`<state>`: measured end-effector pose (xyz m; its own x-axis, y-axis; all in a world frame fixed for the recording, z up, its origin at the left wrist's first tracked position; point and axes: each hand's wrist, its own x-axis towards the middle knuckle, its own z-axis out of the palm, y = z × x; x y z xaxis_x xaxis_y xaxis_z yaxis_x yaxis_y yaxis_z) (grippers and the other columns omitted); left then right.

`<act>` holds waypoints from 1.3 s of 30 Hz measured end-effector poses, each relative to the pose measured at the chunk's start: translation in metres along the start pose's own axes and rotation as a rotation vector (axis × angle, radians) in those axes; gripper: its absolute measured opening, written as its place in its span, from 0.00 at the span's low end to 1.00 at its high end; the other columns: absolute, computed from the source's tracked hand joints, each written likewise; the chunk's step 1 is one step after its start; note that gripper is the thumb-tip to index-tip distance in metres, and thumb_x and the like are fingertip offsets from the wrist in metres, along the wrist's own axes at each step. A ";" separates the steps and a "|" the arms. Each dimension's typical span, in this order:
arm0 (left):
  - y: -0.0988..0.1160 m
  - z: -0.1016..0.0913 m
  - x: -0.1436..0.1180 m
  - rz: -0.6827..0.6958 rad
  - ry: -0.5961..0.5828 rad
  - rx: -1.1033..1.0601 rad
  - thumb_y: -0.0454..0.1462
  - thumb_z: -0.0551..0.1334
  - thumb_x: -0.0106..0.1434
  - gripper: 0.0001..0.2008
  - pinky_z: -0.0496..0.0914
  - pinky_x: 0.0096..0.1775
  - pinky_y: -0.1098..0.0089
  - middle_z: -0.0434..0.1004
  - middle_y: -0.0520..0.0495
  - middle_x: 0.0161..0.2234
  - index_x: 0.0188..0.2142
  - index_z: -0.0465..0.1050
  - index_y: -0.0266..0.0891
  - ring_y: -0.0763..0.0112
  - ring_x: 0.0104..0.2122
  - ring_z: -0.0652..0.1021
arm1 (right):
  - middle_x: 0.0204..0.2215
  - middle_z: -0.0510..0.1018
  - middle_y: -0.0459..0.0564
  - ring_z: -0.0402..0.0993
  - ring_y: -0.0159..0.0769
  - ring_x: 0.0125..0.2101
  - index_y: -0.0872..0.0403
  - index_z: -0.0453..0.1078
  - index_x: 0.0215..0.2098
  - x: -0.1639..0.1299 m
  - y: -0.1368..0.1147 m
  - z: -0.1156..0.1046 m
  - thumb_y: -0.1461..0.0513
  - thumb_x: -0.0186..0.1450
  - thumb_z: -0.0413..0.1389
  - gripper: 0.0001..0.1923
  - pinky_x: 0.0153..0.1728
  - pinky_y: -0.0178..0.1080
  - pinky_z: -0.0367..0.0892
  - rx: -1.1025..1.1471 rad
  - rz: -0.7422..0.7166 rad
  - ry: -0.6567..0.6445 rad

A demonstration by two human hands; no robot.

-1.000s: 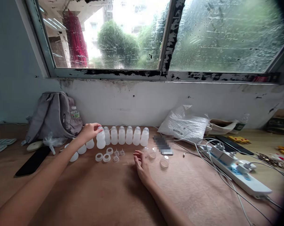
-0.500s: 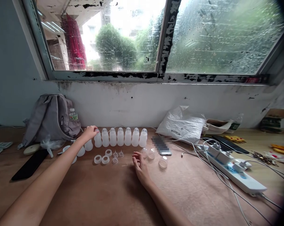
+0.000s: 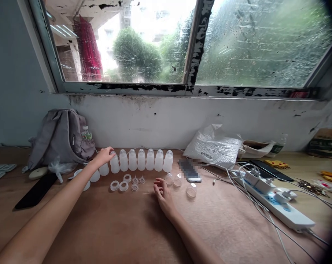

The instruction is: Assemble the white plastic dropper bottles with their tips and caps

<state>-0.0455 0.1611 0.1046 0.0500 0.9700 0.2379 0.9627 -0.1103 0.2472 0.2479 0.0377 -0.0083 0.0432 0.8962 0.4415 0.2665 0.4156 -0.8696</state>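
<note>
My left hand (image 3: pixel 104 156) reaches to the left end of a row of capped, frosted baby bottles. Its fingers are closed on the top of the end baby bottle (image 3: pixel 115 165). Under that forearm, partly hidden, stand more bottles without caps (image 3: pixel 103 169). My right hand (image 3: pixel 163 193) lies on the table with loosely bent fingers apart, holding nothing. Left of it are several white collar rings (image 3: pixel 123 186) and clear bottle nipples (image 3: pixel 134 187). Clear caps (image 3: pixel 191 191) lie to its right, one close by the fingers.
A grey backpack (image 3: pixel 60 135) leans at the back left, with a black phone (image 3: pixel 35 192) before it. At the right, a silvery bag (image 3: pixel 214 146), a blurred-screen phone (image 3: pixel 190 170) and a white power strip (image 3: pixel 289 214) with trailing cables cover the table.
</note>
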 end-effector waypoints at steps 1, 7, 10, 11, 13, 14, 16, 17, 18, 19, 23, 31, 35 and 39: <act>0.000 -0.001 -0.001 0.003 0.006 0.003 0.47 0.52 0.55 0.21 0.66 0.40 0.70 0.74 0.44 0.42 0.45 0.67 0.39 0.61 0.42 0.73 | 0.34 0.72 0.50 0.70 0.35 0.33 0.52 0.61 0.43 0.000 0.000 0.000 0.57 0.61 0.49 0.14 0.32 0.39 0.67 0.001 0.001 -0.006; -0.005 -0.016 -0.007 -0.009 0.088 0.043 0.48 0.50 0.57 0.20 0.65 0.40 0.66 0.72 0.43 0.44 0.43 0.65 0.40 0.59 0.43 0.72 | 0.35 0.72 0.51 0.70 0.36 0.34 0.53 0.62 0.43 -0.001 0.001 0.001 0.56 0.60 0.49 0.14 0.33 0.39 0.67 -0.016 -0.015 -0.031; -0.009 -0.023 -0.015 -0.020 0.123 0.072 0.45 0.52 0.57 0.16 0.64 0.40 0.65 0.73 0.43 0.40 0.39 0.66 0.39 0.58 0.41 0.72 | 0.35 0.72 0.51 0.69 0.37 0.35 0.54 0.62 0.43 -0.002 0.003 0.002 0.56 0.61 0.49 0.14 0.34 0.40 0.67 -0.050 -0.035 -0.029; -0.007 -0.022 -0.020 -0.015 0.142 0.078 0.44 0.52 0.57 0.14 0.64 0.40 0.65 0.73 0.43 0.39 0.38 0.66 0.39 0.59 0.41 0.72 | 0.35 0.72 0.52 0.69 0.37 0.35 0.53 0.62 0.43 -0.002 0.003 0.002 0.56 0.61 0.49 0.14 0.34 0.40 0.67 -0.068 -0.041 -0.034; 0.000 -0.017 -0.035 0.028 0.194 0.072 0.42 0.50 0.59 0.12 0.64 0.41 0.66 0.73 0.45 0.38 0.36 0.66 0.39 0.62 0.40 0.71 | 0.35 0.72 0.52 0.69 0.39 0.36 0.53 0.63 0.41 -0.004 0.004 0.003 0.57 0.60 0.49 0.13 0.36 0.41 0.66 -0.116 -0.059 -0.064; 0.006 -0.010 -0.046 0.077 0.239 0.055 0.41 0.49 0.59 0.11 0.64 0.41 0.67 0.73 0.45 0.36 0.35 0.66 0.40 0.63 0.39 0.71 | 0.36 0.72 0.51 0.69 0.39 0.37 0.52 0.64 0.41 -0.004 0.004 0.004 0.57 0.60 0.49 0.12 0.37 0.42 0.66 -0.147 -0.078 -0.092; 0.021 0.008 -0.070 0.198 0.268 -0.008 0.40 0.49 0.60 0.10 0.64 0.40 0.68 0.73 0.46 0.33 0.33 0.66 0.39 0.66 0.36 0.72 | 0.36 0.72 0.51 0.68 0.40 0.37 0.52 0.65 0.40 -0.006 0.003 0.005 0.58 0.60 0.49 0.10 0.39 0.44 0.65 -0.219 -0.136 -0.166; 0.030 0.020 -0.083 0.253 0.248 -0.031 0.40 0.50 0.60 0.09 0.64 0.40 0.68 0.73 0.47 0.33 0.33 0.66 0.40 0.66 0.36 0.72 | 0.35 0.72 0.51 0.68 0.40 0.37 0.51 0.65 0.40 -0.006 0.002 0.005 0.59 0.61 0.49 0.10 0.39 0.44 0.64 -0.257 -0.169 -0.204; 0.039 0.033 -0.096 0.282 0.238 -0.035 0.40 0.51 0.59 0.09 0.64 0.40 0.67 0.73 0.47 0.34 0.34 0.66 0.40 0.66 0.37 0.71 | 0.35 0.72 0.51 0.68 0.41 0.37 0.51 0.66 0.40 -0.007 0.001 0.006 0.60 0.61 0.49 0.10 0.39 0.44 0.64 -0.293 -0.203 -0.240; 0.047 0.046 -0.108 0.285 0.236 -0.018 0.41 0.53 0.58 0.09 0.63 0.40 0.65 0.72 0.46 0.35 0.35 0.66 0.40 0.64 0.37 0.71 | 0.35 0.72 0.51 0.68 0.41 0.38 0.50 0.66 0.41 -0.008 -0.001 0.006 0.60 0.61 0.49 0.11 0.40 0.45 0.64 -0.324 -0.237 -0.273; 0.068 0.089 -0.136 0.069 0.316 0.021 0.43 0.58 0.54 0.13 0.60 0.44 0.58 0.71 0.43 0.39 0.37 0.65 0.39 0.59 0.40 0.69 | 0.42 0.72 0.51 0.65 0.42 0.43 0.48 0.64 0.47 -0.011 -0.006 0.008 0.61 0.62 0.48 0.15 0.44 0.45 0.61 -0.439 -0.364 -0.385; 0.052 0.119 -0.137 -0.096 0.355 0.095 0.44 0.56 0.55 0.20 0.47 0.51 0.47 0.63 0.36 0.50 0.44 0.64 0.35 0.52 0.53 0.58 | 0.33 0.74 0.50 0.67 0.38 0.36 0.52 0.68 0.34 -0.005 0.004 0.035 0.62 0.63 0.47 0.08 0.38 0.38 0.60 -0.763 -0.289 -0.323; 0.043 0.122 -0.137 -0.065 0.346 0.064 0.45 0.56 0.55 0.17 0.45 0.51 0.45 0.64 0.38 0.50 0.41 0.67 0.38 0.52 0.54 0.57 | 0.32 0.73 0.52 0.66 0.39 0.35 0.53 0.67 0.34 0.009 0.008 0.062 0.61 0.61 0.50 0.06 0.35 0.37 0.60 -0.774 -0.183 -0.213; 0.042 0.123 -0.133 0.011 0.401 -0.066 0.44 0.59 0.53 0.14 0.52 0.51 0.48 0.68 0.40 0.47 0.37 0.68 0.40 0.52 0.51 0.62 | 0.31 0.72 0.51 0.67 0.38 0.33 0.54 0.67 0.32 0.018 0.007 0.079 0.60 0.58 0.53 0.06 0.35 0.37 0.60 -0.707 -0.124 -0.196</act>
<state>0.0210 0.0544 -0.0317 -0.0604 0.8085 0.5853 0.9428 -0.1464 0.2996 0.1750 0.0691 -0.0241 -0.1828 0.8880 0.4219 0.8172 0.3758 -0.4370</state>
